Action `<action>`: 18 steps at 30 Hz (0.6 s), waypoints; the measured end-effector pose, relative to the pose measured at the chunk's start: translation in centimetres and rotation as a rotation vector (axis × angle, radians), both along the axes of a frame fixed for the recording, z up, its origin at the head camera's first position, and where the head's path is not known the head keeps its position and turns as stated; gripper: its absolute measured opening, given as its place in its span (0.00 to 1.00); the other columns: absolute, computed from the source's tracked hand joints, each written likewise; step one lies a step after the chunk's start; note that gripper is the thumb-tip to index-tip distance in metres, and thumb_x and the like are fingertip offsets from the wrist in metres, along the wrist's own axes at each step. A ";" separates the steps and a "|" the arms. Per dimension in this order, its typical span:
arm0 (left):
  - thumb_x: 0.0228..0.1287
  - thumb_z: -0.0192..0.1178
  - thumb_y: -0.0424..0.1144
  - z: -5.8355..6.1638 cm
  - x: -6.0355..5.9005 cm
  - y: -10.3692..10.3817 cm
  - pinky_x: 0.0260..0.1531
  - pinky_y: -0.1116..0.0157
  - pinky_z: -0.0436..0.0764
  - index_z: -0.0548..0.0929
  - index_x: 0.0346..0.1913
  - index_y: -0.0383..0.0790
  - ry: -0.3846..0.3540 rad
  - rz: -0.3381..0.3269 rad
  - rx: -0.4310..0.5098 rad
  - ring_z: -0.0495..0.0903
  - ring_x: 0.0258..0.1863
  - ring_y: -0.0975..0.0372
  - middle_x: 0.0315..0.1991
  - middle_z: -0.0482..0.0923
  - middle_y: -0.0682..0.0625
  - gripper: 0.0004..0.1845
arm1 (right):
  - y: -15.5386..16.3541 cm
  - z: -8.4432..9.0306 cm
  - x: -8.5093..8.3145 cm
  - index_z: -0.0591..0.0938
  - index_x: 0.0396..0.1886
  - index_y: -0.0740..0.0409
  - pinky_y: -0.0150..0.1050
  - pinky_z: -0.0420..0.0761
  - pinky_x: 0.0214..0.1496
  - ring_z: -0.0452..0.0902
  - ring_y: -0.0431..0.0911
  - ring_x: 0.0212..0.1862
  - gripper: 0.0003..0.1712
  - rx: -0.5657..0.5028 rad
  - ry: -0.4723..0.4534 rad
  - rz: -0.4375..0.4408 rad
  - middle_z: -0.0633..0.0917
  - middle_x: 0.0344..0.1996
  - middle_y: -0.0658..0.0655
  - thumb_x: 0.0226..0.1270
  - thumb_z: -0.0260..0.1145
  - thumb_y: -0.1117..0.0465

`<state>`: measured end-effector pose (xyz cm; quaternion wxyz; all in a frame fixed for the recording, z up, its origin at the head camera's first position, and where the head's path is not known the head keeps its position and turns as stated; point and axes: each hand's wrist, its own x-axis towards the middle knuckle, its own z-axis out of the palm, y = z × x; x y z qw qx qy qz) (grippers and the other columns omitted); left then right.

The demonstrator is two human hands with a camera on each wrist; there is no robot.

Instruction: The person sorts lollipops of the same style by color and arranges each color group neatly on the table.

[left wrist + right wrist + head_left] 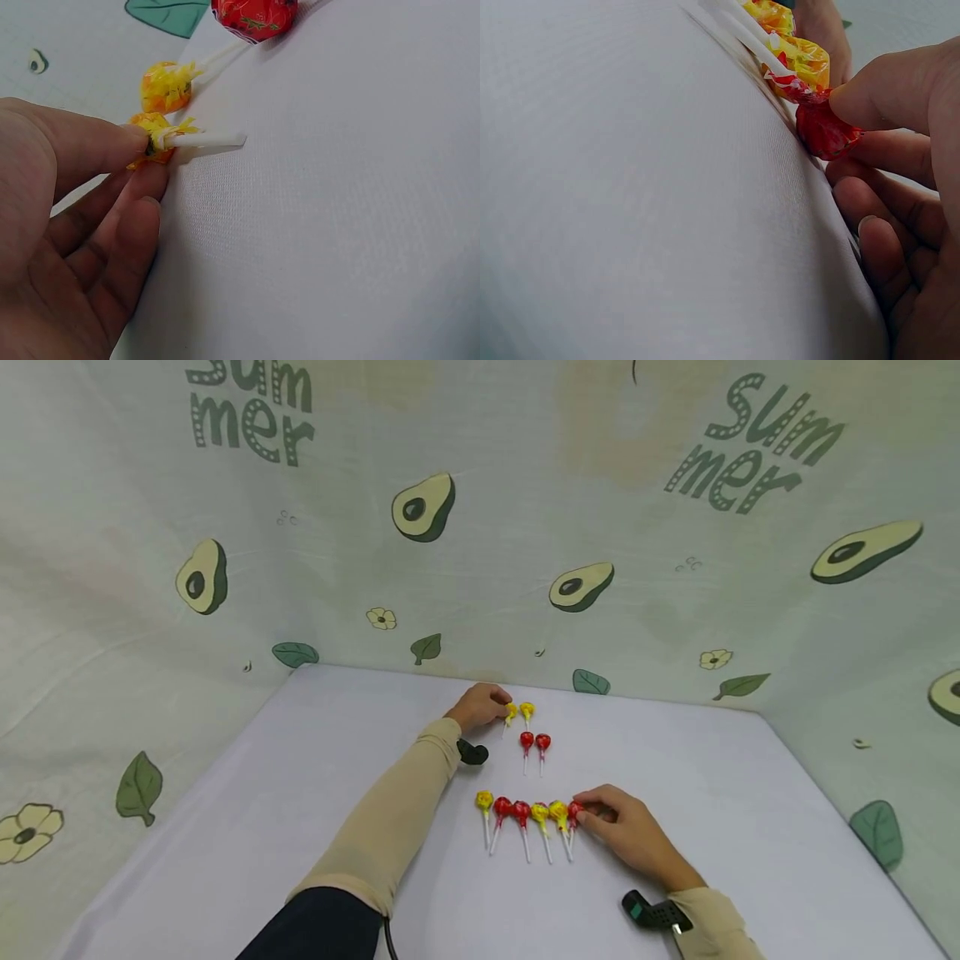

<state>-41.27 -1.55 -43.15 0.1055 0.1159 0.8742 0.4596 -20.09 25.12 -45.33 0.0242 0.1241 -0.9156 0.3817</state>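
Note:
At the far side of the table, my left hand (pixel 480 706) pinches a yellow-wrapped lollipop (pixel 155 136) by its head, between thumb and fingertips. Its white stick points toward the near side. Right beside it lies another yellow lollipop (pixel 527 710), and two red lollipops (pixel 527 741) lie just nearer. Lower down, my right hand (pixel 626 828) pinches a red lollipop (pixel 826 131) by the head at the right end of a row. That row also holds a yellow lollipop (pixel 558 811) right next to it and several more red and yellow ones, sticks pointing toward me.
A white cloth covers the table (pixel 300 793). Behind it hangs a pale curtain (pixel 495 527) printed with avocados and leaves. A black wrist device (pixel 654 912) sits on the right sleeve, and another black device (pixel 472 752) is at the left wrist.

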 end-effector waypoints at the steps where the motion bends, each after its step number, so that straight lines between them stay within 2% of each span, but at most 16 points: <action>1: 0.67 0.65 0.37 0.0 0.0 -0.1 0.39 0.67 0.78 0.84 0.52 0.43 0.004 0.000 0.002 0.78 0.42 0.60 0.47 0.81 0.51 0.13 | 0.0 0.0 -0.1 0.86 0.49 0.46 0.34 0.75 0.38 0.75 0.40 0.36 0.12 0.001 0.004 0.000 0.83 0.40 0.42 0.67 0.71 0.54; 8: 0.67 0.65 0.38 -0.3 -0.6 -0.3 0.40 0.66 0.78 0.85 0.52 0.44 0.050 0.015 -0.010 0.78 0.42 0.60 0.47 0.81 0.51 0.12 | -0.3 0.2 -0.4 0.86 0.50 0.48 0.34 0.75 0.38 0.75 0.40 0.37 0.13 -0.010 0.032 0.012 0.83 0.40 0.44 0.67 0.71 0.54; 12: 0.67 0.65 0.39 -0.4 -0.8 -0.1 0.42 0.65 0.78 0.84 0.52 0.44 0.035 0.011 -0.014 0.78 0.44 0.59 0.48 0.81 0.51 0.13 | -0.2 0.1 -0.3 0.86 0.50 0.49 0.34 0.76 0.38 0.75 0.40 0.36 0.13 -0.014 0.029 0.012 0.84 0.40 0.44 0.67 0.71 0.55; 18: 0.66 0.66 0.39 -0.3 -0.3 0.1 0.41 0.64 0.78 0.84 0.53 0.43 0.007 0.006 0.014 0.78 0.43 0.58 0.48 0.81 0.50 0.14 | 0.0 0.0 -0.2 0.86 0.50 0.47 0.34 0.75 0.38 0.75 0.40 0.36 0.13 -0.002 0.029 0.017 0.83 0.40 0.43 0.68 0.71 0.53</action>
